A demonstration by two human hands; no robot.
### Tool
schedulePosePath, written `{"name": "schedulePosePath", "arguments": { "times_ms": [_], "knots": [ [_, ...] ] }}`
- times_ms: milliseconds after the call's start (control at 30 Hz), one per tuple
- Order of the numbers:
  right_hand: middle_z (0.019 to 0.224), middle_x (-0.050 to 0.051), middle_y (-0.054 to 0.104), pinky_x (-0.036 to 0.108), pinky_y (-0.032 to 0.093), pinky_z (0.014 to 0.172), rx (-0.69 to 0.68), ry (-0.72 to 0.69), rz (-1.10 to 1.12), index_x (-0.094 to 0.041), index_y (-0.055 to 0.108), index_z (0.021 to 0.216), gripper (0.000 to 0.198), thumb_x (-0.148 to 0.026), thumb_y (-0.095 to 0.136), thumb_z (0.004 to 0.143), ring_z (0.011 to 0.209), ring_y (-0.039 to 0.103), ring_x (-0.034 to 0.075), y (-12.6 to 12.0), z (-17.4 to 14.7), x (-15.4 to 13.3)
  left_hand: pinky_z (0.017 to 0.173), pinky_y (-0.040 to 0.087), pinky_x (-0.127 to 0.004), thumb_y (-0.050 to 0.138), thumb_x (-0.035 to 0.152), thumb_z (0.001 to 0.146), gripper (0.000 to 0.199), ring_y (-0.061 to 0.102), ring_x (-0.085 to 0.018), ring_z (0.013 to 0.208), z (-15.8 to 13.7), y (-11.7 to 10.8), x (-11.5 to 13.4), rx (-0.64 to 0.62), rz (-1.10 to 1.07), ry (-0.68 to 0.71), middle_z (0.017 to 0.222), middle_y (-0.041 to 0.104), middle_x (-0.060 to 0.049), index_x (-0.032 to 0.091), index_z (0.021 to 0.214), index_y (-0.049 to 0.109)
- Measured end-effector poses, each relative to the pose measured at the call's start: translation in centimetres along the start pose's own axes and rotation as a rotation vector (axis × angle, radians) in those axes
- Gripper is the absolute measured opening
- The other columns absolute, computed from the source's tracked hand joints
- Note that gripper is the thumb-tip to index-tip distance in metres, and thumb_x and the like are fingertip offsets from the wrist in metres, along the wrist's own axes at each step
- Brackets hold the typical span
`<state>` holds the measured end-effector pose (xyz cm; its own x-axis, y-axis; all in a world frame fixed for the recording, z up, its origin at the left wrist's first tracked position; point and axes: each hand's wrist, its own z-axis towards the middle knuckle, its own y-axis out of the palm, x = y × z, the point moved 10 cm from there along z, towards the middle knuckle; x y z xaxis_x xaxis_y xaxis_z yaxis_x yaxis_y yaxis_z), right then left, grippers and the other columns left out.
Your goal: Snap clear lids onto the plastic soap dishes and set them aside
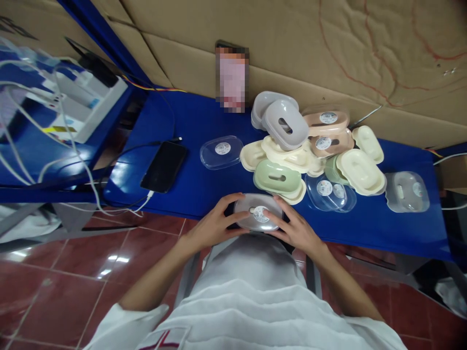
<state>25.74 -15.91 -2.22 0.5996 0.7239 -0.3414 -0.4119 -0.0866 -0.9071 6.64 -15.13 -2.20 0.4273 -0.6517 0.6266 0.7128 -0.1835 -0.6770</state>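
Just nearer the wearer than the green slotted dish: grey lidded dish between two hands

Left hand at the grey piece's left end, right hand at its right; both holding it, fingers spread to about its width, fingertips on rim and clear cover. Round white sticker on that cover. Whether the piece touches the blue table: cannot tell.

Around the green dish: single clear lid to its left, stickered. Black smartphone farther left, white cable at its near end. Grey slotted dishes beyond it; peach dishes beyond and right, under stickered lids. Cream dish partly beneath it. Overlapping clear lids just right. Transparent lidded box well off to the right.
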Motion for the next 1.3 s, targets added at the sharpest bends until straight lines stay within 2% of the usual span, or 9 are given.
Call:
{"name": "schedulePosePath", "arguments": {
  "times_ms": [200,267,400,567,733,1033,1100,1200,1300],
  "knots": [
    [0.179,0.005,0.03,0.053,0.06,0.115,0.244,0.107,-0.141,-0.043,0.033,0.17,0.081,-0.039,0.074,0.1,0.151,0.054,0.036,-5.1,-5.0,1.0,0.118,0.055,-0.063,0.091,0.033,0.086,0.089,0.047,-0.039,0.154,0.7,-1.4,0.4,0.154,-0.152,-0.053,0.166,0.036,-0.017,0.038,0.159,0.041],
    [0.174,0.006,0.04,0.06,0.059,0.114,0.448,0.263,-0.341,-0.045,0.04,0.167,0.086,-0.044,0.083,0.092,0.148,0.057,0.039,-10.0,-8.9,4.3,0.118,0.054,-0.062,0.087,0.028,0.089,0.085,0.048,-0.038,0.153,1.3,-1.6,0.0,0.187,-0.092,-0.09,0.166,0.037,-0.018,0.036,0.16,0.04],
    [0.153,0.026,0.06,0.069,0.048,0.115,0.779,0.471,-0.665,-0.022,0.057,0.156,0.098,-0.066,0.09,0.075,0.145,0.056,0.048,-21.3,-17.2,14.9,0.118,0.055,-0.059,0.077,0.022,0.096,0.075,0.05,-0.035,0.151,2.7,-1.5,-0.8,0.19,0.062,-0.17,0.165,0.04,-0.017,0.033,0.16,0.04],
    [0.125,0.032,0.068,0.052,0.05,0.096,0.549,1.085,-0.663,-0.003,0.066,0.139,0.077,-0.056,0.085,0.086,0.126,0.065,0.035,-28.5,-20.6,33.5,0.121,0.052,-0.058,0.071,0.021,0.1,0.066,0.046,-0.035,0.155,3.6,-1.1,-0.8,0.167,0.163,-0.171,0.167,0.04,-0.016,0.033,0.159,0.044],
    [0.12,0.027,0.068,0.042,0.045,0.08,0.236,1.233,-0.648,-0.002,0.068,0.132,0.073,-0.048,0.09,0.08,0.098,0.064,0.024,-26.9,-17.1,39.1,0.12,0.053,-0.057,0.069,0.022,0.101,0.061,0.047,-0.035,0.154,3.4,-0.8,-1.4,0.177,0.19,-0.22,0.166,0.041,-0.016,0.032,0.157,0.047],
    [0.131,0.037,0.057,0.044,0.045,0.075,0.137,1.33,-0.524,0.0,0.056,0.14,0.079,-0.053,0.082,0.088,0.104,0.07,0.03,-22.4,-13.9,38.3,0.121,0.05,-0.057,0.07,0.023,0.101,0.061,0.049,-0.036,0.152,4.9,-0.5,-1.2,0.14,0.242,-0.186,0.165,0.045,-0.018,0.029,0.157,0.049],
    [0.133,0.037,0.06,0.049,0.049,0.084,0.192,1.236,-0.567,-0.003,0.058,0.14,0.075,-0.048,0.085,0.087,0.116,0.068,0.036,-22.6,-13.3,36.1,0.121,0.049,-0.058,0.072,0.024,0.1,0.06,0.047,-0.038,0.154,5.8,-0.3,-0.8,0.116,0.28,-0.139,0.166,0.044,-0.018,0.028,0.156,0.052],
    [0.137,0.035,0.063,0.052,0.049,0.103,0.477,0.851,-0.636,-0.007,0.062,0.138,0.059,-0.04,0.079,0.094,0.136,0.06,0.04,-23.0,-11.5,27.4,0.122,0.047,-0.061,0.074,0.026,0.1,0.049,0.047,-0.04,0.154,7.3,0.2,-0.4,0.086,0.357,-0.083,0.166,0.047,-0.018,0.027,0.147,0.061],
    [0.128,0.023,0.073,0.05,0.052,0.103,0.72,0.506,-0.557,-0.015,0.065,0.139,0.037,-0.026,0.061,0.104,0.124,0.069,0.034,-19.7,-10.1,15.3,0.119,0.051,-0.056,0.071,0.022,0.101,0.031,0.057,-0.034,0.146,8.1,-0.2,-0.4,0.13,0.34,-0.059,0.152,0.062,-0.014,0.027,0.131,0.07]
  ]
}}
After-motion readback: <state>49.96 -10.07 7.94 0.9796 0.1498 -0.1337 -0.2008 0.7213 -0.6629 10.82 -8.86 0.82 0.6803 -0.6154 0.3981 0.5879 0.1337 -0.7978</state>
